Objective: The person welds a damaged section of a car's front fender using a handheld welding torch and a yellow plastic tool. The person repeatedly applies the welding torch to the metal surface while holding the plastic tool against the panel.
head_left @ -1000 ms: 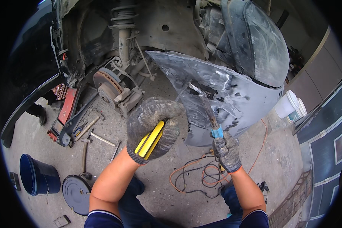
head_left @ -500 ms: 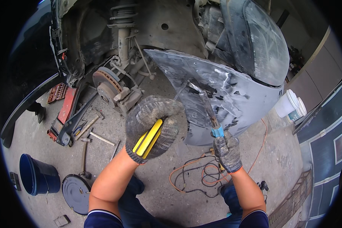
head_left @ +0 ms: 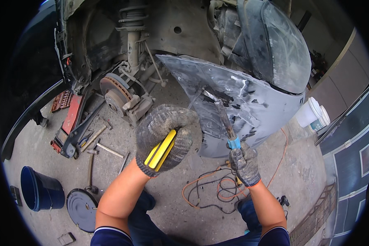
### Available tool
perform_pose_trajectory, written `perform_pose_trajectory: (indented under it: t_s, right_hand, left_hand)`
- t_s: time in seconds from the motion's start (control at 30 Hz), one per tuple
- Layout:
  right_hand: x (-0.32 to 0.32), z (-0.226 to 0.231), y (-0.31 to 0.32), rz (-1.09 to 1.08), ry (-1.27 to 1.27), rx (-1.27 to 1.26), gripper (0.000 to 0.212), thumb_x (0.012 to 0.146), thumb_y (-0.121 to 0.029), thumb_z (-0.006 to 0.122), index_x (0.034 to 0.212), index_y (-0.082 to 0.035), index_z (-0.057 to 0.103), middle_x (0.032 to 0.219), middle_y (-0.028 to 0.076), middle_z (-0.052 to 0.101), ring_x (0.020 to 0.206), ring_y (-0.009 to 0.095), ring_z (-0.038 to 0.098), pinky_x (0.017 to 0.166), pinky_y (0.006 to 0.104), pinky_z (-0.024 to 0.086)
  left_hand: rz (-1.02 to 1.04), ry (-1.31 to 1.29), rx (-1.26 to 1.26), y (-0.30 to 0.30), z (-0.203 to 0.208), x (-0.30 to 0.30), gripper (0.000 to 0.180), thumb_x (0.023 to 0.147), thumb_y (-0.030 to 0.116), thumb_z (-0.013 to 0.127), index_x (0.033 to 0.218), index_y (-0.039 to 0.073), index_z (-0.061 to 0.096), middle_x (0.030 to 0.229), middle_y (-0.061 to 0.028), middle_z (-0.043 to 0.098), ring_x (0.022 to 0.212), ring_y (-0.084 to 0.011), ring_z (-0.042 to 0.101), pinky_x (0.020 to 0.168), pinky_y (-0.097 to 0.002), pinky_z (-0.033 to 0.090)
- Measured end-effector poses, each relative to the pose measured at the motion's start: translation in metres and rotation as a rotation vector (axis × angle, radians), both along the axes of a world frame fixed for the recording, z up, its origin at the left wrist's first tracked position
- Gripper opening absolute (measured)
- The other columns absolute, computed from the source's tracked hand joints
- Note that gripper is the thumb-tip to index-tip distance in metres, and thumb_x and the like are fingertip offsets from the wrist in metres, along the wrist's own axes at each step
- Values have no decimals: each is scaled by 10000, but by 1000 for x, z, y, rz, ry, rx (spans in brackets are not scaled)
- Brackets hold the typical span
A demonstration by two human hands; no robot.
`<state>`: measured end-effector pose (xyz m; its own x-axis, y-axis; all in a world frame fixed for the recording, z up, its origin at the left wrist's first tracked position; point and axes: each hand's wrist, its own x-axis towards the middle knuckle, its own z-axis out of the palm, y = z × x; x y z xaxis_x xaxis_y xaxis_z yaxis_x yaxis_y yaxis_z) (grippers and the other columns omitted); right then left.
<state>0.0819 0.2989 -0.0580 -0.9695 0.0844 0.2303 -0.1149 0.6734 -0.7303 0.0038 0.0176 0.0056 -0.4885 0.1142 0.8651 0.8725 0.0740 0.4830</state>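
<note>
My gloved left hand is closed around a yellow-and-black handled tool; its working end is hidden behind the glove. From beyond that hand a thin dark strip slants up toward the bumper cover; whether it belongs to the tool I cannot tell. The gloved right hand grips a soldering iron with a blue collar, a rusty barrel and a bent tip. That tip lies over a blackened patch of the grey, scuffed bumper cover; contact is hard to judge.
Behind stand a bare brake disc and a headlight. On the left floor lie a red floor jack, hammers, a blue bucket and a round black lid. Cables coil below my hands; white buckets stand right.
Both gloved hands stay nearly where they were, still holding their tools. The iron's tip remains over the same blackened patch. At far left, another person's foot has shifted slightly.
</note>
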Motion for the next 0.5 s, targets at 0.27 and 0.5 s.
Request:
perform_pose_trajectory:
  t_s: [0.27,0.5]
  right_hand:
    - [1,0,2,-7,-29,-56,286,976,-318,561,976,-34,598,718,109,597,659,277,592,637,387,473]
    - [1,10,-5,-14,-18,7,246,978,-283,559,981,-39,593,751,107,598,685,267,594,657,383,476]
  left_hand:
    - [-15,15,19,0,-2,-2,184,845,132,693,1008,46,683,967,-129,696,890,-311,664,793,-386,535]
    - [-28,-7,63,2,-4,-1,182,842,113,692,1010,45,684,967,-128,697,879,-304,667,781,-375,538]
